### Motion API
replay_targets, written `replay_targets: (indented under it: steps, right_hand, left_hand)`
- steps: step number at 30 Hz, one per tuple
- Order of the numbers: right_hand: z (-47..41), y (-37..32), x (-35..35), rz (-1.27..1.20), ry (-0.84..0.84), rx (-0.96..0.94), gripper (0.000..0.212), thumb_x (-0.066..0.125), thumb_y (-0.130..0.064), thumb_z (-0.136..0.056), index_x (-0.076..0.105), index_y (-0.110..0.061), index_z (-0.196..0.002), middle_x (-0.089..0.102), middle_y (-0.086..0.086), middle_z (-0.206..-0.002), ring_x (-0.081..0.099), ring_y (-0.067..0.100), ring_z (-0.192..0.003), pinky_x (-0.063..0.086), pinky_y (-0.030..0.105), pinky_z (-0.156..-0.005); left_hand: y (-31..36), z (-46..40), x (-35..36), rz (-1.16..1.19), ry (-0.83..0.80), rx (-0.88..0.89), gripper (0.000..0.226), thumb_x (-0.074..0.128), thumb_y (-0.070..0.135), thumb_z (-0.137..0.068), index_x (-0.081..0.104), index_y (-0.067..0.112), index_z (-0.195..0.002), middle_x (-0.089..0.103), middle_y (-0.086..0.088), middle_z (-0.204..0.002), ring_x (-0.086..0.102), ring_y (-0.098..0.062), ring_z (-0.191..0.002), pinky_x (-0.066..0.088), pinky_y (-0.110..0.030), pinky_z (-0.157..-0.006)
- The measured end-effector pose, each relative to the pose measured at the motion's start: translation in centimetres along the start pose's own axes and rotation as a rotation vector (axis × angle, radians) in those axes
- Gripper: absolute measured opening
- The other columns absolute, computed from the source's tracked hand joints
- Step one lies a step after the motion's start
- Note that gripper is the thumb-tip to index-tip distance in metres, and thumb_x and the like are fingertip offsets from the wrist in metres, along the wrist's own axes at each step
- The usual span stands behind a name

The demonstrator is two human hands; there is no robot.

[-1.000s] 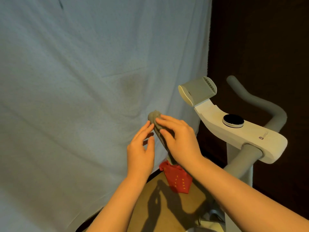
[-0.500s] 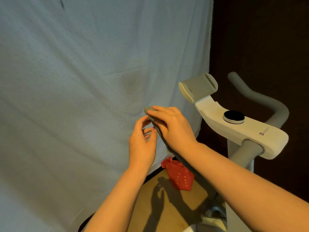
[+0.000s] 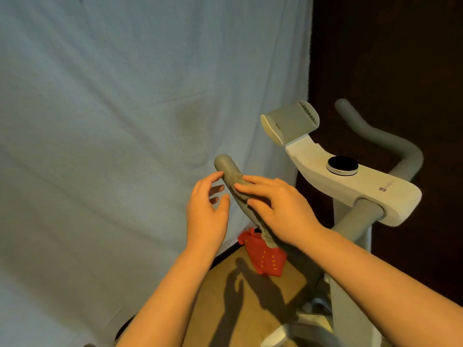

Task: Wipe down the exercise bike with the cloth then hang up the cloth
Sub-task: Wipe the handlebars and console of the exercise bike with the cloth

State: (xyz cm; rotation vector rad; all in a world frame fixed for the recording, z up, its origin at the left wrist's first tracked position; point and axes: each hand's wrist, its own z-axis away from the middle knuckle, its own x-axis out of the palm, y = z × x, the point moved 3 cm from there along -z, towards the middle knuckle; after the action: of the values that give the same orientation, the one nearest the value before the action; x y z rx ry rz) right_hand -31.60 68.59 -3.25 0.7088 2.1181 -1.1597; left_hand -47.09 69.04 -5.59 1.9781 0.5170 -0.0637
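Two hands work on the left handlebar (image 3: 226,169) of the exercise bike (image 3: 350,186). Right hand (image 3: 278,209): fingers (image 3: 250,184) laid nearly straight and close together over the grey cloth (image 3: 240,196), pressing it against the bar. The cloth lies draped along the bar, a loose end trailing toward 5 o'clock near the red bag (image 3: 265,259) on the floor (image 3: 240,296). Judgement: a flat palm spreads pressure over the curved tube, so the cloth follows its shape while sliding.

Left hand (image 3: 208,214): at 9 o'clock of the bar, fingers loosely curled and apart, holding nothing; one fingertip is close to the bar, contact uncertain. Likely kept there to steady or catch the cloth edge.

Bare bar tip shows at 11 o'clock of the right hand. Console with black dial (image 3: 342,165) and tilted holder (image 3: 290,121) lie toward 2 o'clock, right handlebar (image 3: 375,136) beyond, all uncovered by cloth.

Status estimate: wiping stage, bar in progress; hanging not yet begun. No hook or rail is identifiable against the pale sheet (image 3: 125,121).
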Motion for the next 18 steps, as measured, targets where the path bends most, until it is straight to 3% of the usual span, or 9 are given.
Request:
replay_targets:
  steps: [5,8,11,14,18]
  right_hand:
    - [1.8,0.1,-0.4,-0.016,-0.048,0.014,0.035,0.059,-0.023,-0.094,0.062,-0.044,-0.122,0.054,-0.027,-0.132,0.049,0.006,-0.115,0.044,0.028,-0.095]
    - [4.2,2.3,-2.9,-0.081,-0.128,0.148,0.029,0.062,-0.030,-0.091,0.065,-0.047,-0.114,0.064,-0.023,-0.118,0.057,0.001,-0.108,0.049,0.030,-0.092]
    - [4.7,2.9,-3.3,-0.127,-0.066,0.271,0.028,0.060,-0.031,-0.092,0.066,-0.045,-0.116,0.068,-0.014,-0.116,0.060,0.007,-0.106,0.049,0.028,-0.088]
    - [6.0,0.5,-1.5,0.068,0.090,0.141,0.031,0.056,-0.029,-0.094,0.064,-0.038,-0.122,0.067,-0.015,-0.117,0.058,0.012,-0.106,0.046,0.028,-0.086]
    - [7.7,2.4,-4.1,0.154,0.040,0.009,0.029,0.060,-0.020,-0.092,0.068,-0.030,-0.118,0.068,-0.012,-0.110,0.051,0.015,-0.100,0.042,0.030,-0.085]
  left_hand:
    - [0.5,3.2,2.0,0.014,0.004,0.052,0.045,0.058,0.003,-0.091,0.052,0.022,-0.131,0.046,0.010,-0.138,0.044,0.005,-0.124,0.045,-0.020,-0.098]
    - [-0.2,5.2,2.3,-0.011,-0.040,0.036,0.042,0.059,0.006,-0.092,0.057,0.020,-0.131,0.045,0.014,-0.143,0.039,0.006,-0.130,0.041,-0.027,-0.106]
    - [-0.1,6.4,2.8,-0.045,-0.054,0.037,0.039,0.059,0.011,-0.093,0.058,0.019,-0.131,0.040,0.016,-0.147,0.035,0.011,-0.131,0.035,-0.021,-0.108]
    - [1.1,7.4,3.5,-0.045,-0.078,0.015,0.039,0.054,0.024,-0.097,0.052,0.025,-0.135,0.035,0.018,-0.150,0.028,0.017,-0.132,0.028,-0.016,-0.111]
    - [2.0,9.0,4.6,-0.104,-0.135,0.038,0.040,0.051,0.029,-0.097,0.050,0.026,-0.137,0.036,0.017,-0.150,0.019,0.006,-0.141,0.024,-0.031,-0.118]
